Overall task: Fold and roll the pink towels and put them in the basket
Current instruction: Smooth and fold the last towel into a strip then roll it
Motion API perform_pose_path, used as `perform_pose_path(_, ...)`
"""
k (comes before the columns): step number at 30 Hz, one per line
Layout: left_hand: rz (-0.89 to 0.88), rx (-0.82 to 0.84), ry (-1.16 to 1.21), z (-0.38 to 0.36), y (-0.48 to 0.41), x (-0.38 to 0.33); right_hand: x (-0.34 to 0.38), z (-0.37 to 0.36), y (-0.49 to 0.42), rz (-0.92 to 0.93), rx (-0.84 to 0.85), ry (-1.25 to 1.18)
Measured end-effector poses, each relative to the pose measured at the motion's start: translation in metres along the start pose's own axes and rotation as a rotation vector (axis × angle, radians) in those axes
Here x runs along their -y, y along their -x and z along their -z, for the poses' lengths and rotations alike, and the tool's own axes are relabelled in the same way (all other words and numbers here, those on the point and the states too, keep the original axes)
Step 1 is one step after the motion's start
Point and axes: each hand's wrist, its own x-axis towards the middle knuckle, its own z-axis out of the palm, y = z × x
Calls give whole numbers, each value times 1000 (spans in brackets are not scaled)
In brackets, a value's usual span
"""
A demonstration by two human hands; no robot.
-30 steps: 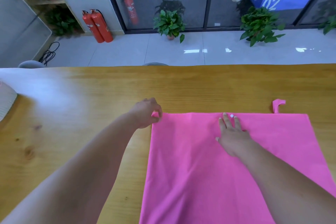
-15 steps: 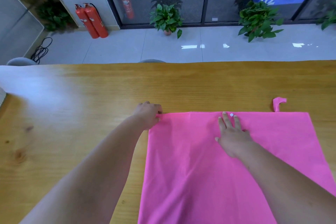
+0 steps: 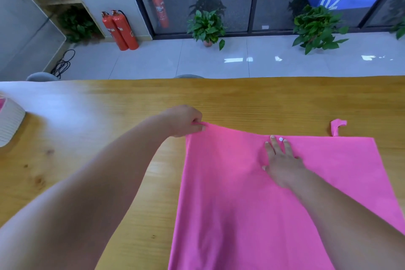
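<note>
Early stage: the towel (image 3: pixel 241 204) lies spread on the surface (image 3: pixel 87 138), unfolded. The left hand (image 3: pixel 184 120) pinches its far left corner, raised slightly; the right hand (image 3: pixel 281 166) presses flat near the far edge. Folding, rolling and the basket (image 3: pixel 9 125) are all left to do

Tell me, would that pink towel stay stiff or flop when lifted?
Probably floppy: the pink towel sags softly from the corner the left hand pinches. Likely light, as one pinch raises it. It might slide on the smooth table; the right hand presses it flat.
</note>
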Motion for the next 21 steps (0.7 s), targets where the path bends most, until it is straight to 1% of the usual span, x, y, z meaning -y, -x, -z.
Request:
perform_pose_path(2, -7, -17, 443, 14, 8, -9, -5, 0, 0, 25, -9, -8)
perform_pose_path(3, -18, -30, 570, 19, 13, -12, -8, -1, -1, 41, -24, -7)
perform_pose_path(4, -25, -51, 552, 23, 15, -12, -11, -2, -1, 53, -40, -6)
perform_pose_path(5, -6, -64, 371, 24, 14, -10, -14, -3, 0, 61, -60, -2)
perform_pose_path(7, 90, -15, -204, 16, 15, -7, -17, -7, 1, 80, -109, -1)
perform_pose_path(8, 128, 18, -366, 11, 16, -9, -18, -9, 2, 95, -142, -2)
perform_pose_path(9, 134, 38, -409, 7, 16, -15, -20, -12, 2, 107, -176, -7)
perform_pose_path(10, 99, 35, -351, 5, 16, -22, -23, -15, 3, 120, -213, -19)
perform_pose_path(11, 32, 27, -191, 5, 18, -30, -26, -18, 4, 129, -248, -37)
perform_pose_path(12, -33, 43, 77, 8, 22, -42, -30, -21, 4, 138, -282, -58)
perform_pose_path(13, -74, 96, 440, 13, 27, -53, -35, -24, 6, 146, -315, -82)
perform_pose_path(14, -89, 120, 739, 21, 35, -62, -40, -27, 7, 158, -349, -109)
perform_pose_path(15, -95, 114, 886, 28, 41, -65, -45, -30, 8, 166, -373, -140)
perform_pose_path(16, -75, 97, 844, 32, 42, -61, -49, -32, 10, 170, -386, -167)
perform_pose_path(17, -32, 72, 658, 34, 40, -52, -53, -34, 11, 174, -389, -181)
perform_pose_path(18, 20, 75, 281, 32, 37, -41, -56, -36, 10, 186, -386, -177)
perform_pose_path(19, 82, 117, -91, 27, 36, -31, -58, -37, 11, 200, -370, -166)
perform_pose_path(20, 119, 138, -305, 20, 33, -25, -59, -38, 10, 218, -354, -157)
perform_pose_path(21, 110, 134, -301, 17, 33, -27, -59, -38, 8, 235, -347, -165)
